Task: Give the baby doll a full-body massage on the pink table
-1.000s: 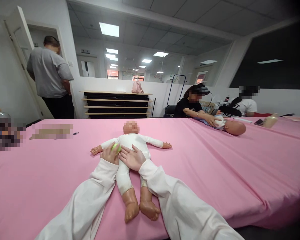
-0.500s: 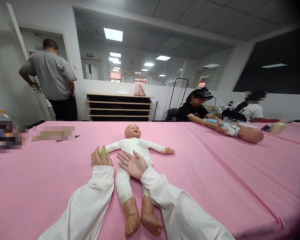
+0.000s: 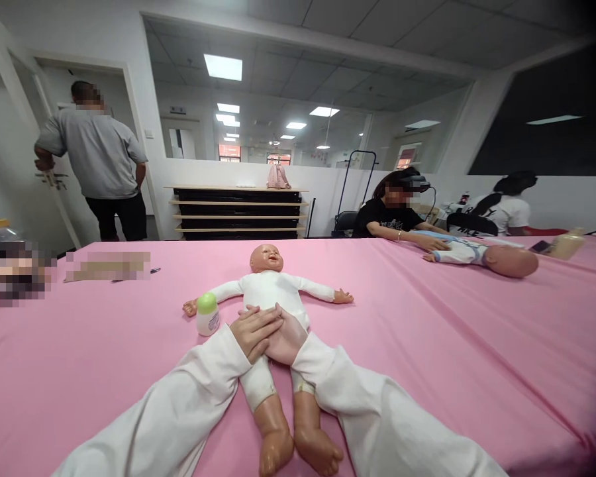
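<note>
A baby doll (image 3: 273, 289) in a white suit lies on its back in front of me, head away, bare feet toward me. Over its lower body my right hand (image 3: 289, 336) is turned palm up, holding nothing. My left hand (image 3: 256, 330) lies flat across that palm, its fingers stretched out and touching the right fingers. A small white bottle with a green cap (image 3: 208, 317) stands upright on the pink cloth, left of my left hand and close to the doll's hand.
Pink cloth (image 3: 129, 358) covers the table. At the right, a person in black (image 3: 388, 215) handles another doll (image 3: 509, 260), with a pale bottle (image 3: 569, 244) beyond it. A blurred brown item (image 3: 109, 265) and a clear bottle (image 3: 2, 232) are at left. Another person (image 3: 99, 156) stands by the door.
My left hand has let go of the green-capped bottle, which now stands on the cloth, and has moved right onto my right palm. The person at the door has shifted slightly left.
</note>
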The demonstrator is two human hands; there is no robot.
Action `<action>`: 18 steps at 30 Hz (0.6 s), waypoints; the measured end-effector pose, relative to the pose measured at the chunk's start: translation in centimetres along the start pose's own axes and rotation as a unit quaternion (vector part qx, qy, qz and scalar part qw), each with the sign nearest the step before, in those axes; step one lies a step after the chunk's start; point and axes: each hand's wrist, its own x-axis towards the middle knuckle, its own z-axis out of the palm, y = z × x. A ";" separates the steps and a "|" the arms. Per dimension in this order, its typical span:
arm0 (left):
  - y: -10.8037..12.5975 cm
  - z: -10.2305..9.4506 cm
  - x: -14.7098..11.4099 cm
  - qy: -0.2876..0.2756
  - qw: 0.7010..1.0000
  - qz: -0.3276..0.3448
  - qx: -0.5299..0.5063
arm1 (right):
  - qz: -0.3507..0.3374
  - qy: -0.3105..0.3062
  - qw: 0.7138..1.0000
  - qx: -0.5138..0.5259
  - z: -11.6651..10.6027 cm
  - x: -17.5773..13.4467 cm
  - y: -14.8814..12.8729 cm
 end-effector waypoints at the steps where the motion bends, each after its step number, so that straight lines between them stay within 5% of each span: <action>1: -0.2 0.0 -0.3 0.008 1.000 0.010 0.003 | 0.018 -0.020 0.999 0.036 -0.1 -0.1 0.1; 7: 0.7 -0.2 -0.4 -0.002 0.998 0.053 -0.012 | 0.053 -0.015 0.969 0.239 -0.1 -0.1 0.1; 18: 1.6 0.6 -0.6 0.041 0.998 0.044 0.021 | 0.042 -0.005 0.969 0.242 -0.4 -1.0 -0.4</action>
